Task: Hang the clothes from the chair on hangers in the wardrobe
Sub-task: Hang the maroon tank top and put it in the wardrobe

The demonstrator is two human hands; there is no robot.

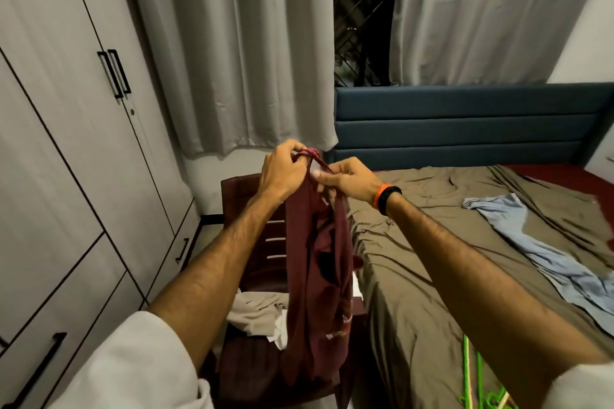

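Observation:
A maroon garment (304,276) hangs in front of me over the dark red chair (252,272). My left hand (282,169) grips its bunched top edge. Just to the right, my right hand (349,181) pinches the same top edge. Pale beige and white clothes (255,312) lie on the chair seat. Green hangers (478,385) lie at the near edge of the bed. The grey wardrobe (66,129) stands on the left with its doors closed.
A bed with a brown sheet (432,276) fills the right side, with a light blue garment (538,249) spread on it. A dark blue headboard (465,123) and grey curtains (239,43) stand behind. The chair sits between wardrobe and bed.

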